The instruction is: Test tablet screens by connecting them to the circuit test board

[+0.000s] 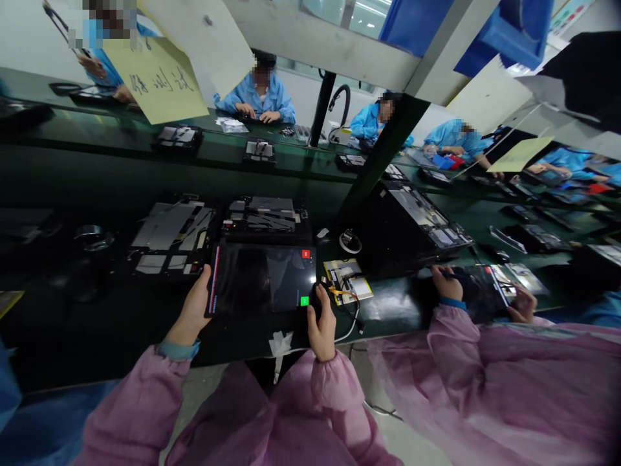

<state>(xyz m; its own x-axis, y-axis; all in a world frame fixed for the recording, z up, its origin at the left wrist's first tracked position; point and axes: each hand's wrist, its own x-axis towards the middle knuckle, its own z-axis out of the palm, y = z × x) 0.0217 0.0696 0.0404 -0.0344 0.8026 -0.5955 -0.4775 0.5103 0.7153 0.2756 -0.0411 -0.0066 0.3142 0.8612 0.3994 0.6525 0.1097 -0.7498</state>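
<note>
Above the green desk, your left hand and right hand grip opposite ends of the tablet, fingers partly curled; risk noted: the white cable could snag your right hand and jolt the tablet loose.

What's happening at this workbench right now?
A person in pink sleeves holds a black flat tablet-like device by its two short ends, left hand and right hand. Its dark screen shows small red and green squares. Behind it on the dark green bench lie grey-and-black flat parts. To the right, a co-worker in pink handles a similar device.
</note>
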